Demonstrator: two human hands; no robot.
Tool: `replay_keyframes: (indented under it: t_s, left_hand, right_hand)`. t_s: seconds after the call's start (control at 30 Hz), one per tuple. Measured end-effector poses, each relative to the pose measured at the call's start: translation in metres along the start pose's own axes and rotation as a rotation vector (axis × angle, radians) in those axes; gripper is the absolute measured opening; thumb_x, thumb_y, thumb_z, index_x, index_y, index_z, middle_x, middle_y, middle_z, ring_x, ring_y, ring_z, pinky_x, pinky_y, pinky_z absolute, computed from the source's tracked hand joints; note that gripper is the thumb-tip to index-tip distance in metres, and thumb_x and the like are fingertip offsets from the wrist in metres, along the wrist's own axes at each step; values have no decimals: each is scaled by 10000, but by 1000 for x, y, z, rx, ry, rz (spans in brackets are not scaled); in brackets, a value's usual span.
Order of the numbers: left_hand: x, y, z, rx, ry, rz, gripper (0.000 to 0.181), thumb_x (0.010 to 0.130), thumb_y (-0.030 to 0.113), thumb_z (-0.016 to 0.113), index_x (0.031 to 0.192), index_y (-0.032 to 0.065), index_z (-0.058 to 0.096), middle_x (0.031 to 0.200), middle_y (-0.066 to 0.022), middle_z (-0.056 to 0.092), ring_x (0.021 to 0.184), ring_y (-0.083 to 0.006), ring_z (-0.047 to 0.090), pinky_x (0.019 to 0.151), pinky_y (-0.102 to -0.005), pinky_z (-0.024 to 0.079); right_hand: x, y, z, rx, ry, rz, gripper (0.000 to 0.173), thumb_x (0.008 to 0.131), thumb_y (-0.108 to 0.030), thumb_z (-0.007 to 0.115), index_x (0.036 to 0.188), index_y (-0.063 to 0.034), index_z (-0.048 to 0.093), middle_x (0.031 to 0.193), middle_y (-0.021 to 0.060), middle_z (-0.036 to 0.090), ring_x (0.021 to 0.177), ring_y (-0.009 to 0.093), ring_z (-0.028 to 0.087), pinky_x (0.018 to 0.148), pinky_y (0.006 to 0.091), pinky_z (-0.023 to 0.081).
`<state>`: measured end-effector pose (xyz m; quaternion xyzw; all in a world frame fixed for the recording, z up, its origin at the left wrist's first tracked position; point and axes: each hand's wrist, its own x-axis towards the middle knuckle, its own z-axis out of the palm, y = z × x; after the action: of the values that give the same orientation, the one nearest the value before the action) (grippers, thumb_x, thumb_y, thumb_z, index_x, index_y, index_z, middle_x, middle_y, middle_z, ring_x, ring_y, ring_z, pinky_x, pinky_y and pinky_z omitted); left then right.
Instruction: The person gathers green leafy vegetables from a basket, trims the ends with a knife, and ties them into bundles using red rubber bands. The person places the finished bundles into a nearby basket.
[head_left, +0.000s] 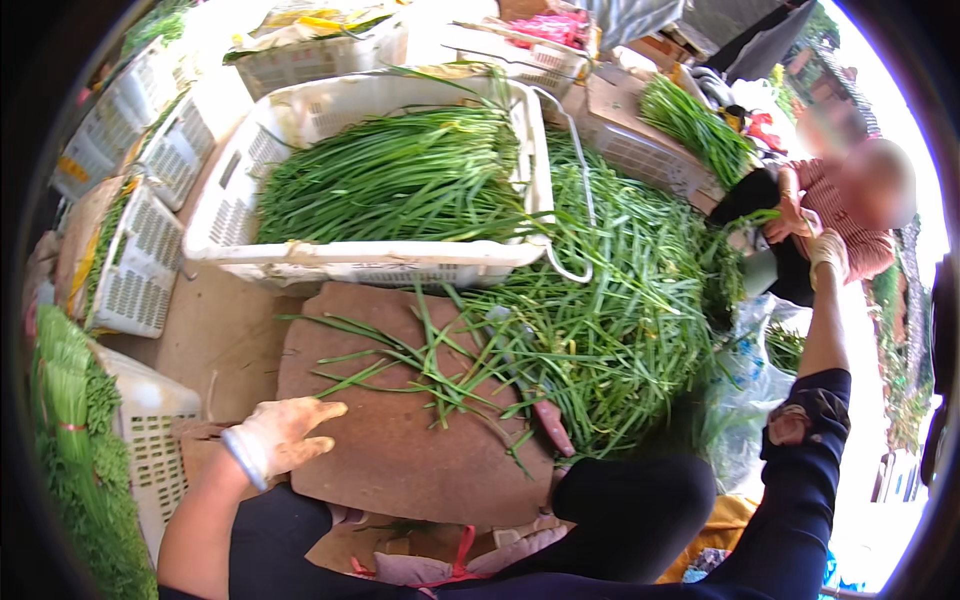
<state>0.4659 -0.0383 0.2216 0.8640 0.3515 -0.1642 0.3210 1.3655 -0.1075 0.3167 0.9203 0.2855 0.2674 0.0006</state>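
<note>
My left hand (289, 435), in a soiled white glove, is over the left edge of a brown wooden board (420, 465), its fingers apart and nothing in them. Loose green leaves, like garlic chives (431, 360), lie scattered on the board. A knife with a red handle (553, 427) rests at the board's right edge, its blade partly under leaves. My right hand (827, 253), gloved too, is stretched far to the right, close to another person's hands; whether it holds anything is unclear. Beyond the board a white plastic crate (375, 259) holds bundled chives (397, 176).
A large heap of loose chives (622, 300) spreads right of the crate. Another person (847, 202) in a striped top sits at the right. Clear plastic bags (739, 405) lie below them. More crates (142, 262) stand at left, one near bundled greens (67, 420).
</note>
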Motion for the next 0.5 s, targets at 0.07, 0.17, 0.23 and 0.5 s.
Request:
replay_keyframes:
  t_s: [0.07, 0.17, 0.23, 0.5]
  left_hand:
    - [8, 2, -9, 52, -47, -68, 545, 896, 339, 609, 1389, 146, 478, 1272, -175, 550, 1148, -370, 548, 959, -428, 457]
    - [55, -19, -30, 105, 200, 59, 533, 887, 299, 619, 1373, 122, 489, 1268, -168, 548, 1171, -344, 543, 1013, -400, 437]
    - [87, -29, -58, 108, 470, 108, 454, 872, 256, 633, 1290, 98, 554, 1195, -148, 580, 1109, -339, 569, 973, -396, 470]
    - [182, -114, -96, -209, 1211, -67, 341, 849, 54, 649, 1187, 94, 636, 996, -65, 674, 887, -181, 653, 842, -307, 516]
  right_hand:
    - [-11, -66, -19, 265, -35, -40, 160, 852, -196, 590, 868, -48, 645, 826, 107, 691, 724, 246, 636, 628, 405, 458]
    - [-1, -121, -39, 301, -75, -379, 201, 845, -169, 618, 1021, -81, 660, 932, 89, 707, 839, 237, 649, 714, 365, 479]
    - [-23, -194, -45, 499, 128, -492, 360, 815, -157, 665, 1174, -146, 635, 1049, 86, 687, 963, 227, 635, 823, 320, 482]
    - [-147, -505, -110, 986, -610, -890, 478, 960, -248, 590, 1386, -106, 425, 1359, -9, 531, 1240, 171, 516, 1137, 255, 299]
